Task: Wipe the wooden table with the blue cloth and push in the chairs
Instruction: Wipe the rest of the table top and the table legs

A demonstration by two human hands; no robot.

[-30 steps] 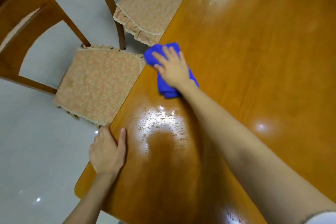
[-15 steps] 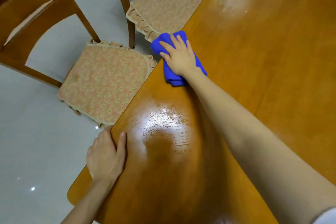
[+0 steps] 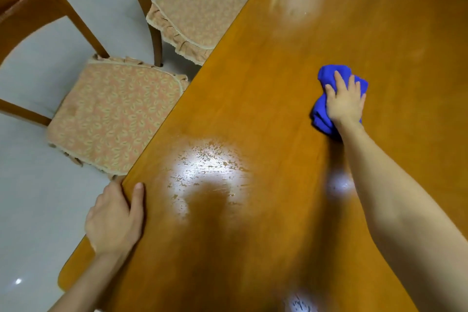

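Found right hand [image 3: 344,105] pressed flat, fingers spread, on bunched blue cloth [image 3: 320,115], mid-surface of wooden table [image 3: 253,83]. Found left hand [image 3: 114,220] gripping left edge near front corner, thumb on top. Noted near chair [image 3: 114,114] and far chair [image 3: 197,7] along that edge, seats mostly out.

Pale grey glossy floor [image 3: 30,210], 1 small glint [image 3: 18,281] of light at lower left. 2 wooden seats, near chair [image 3: 81,23] and far chair [image 3: 145,12], alongside table [image 3: 253,71], frilled patterned cushions [image 3: 114,114] on both. Lamp glare [image 3: 210,167] on varnish.
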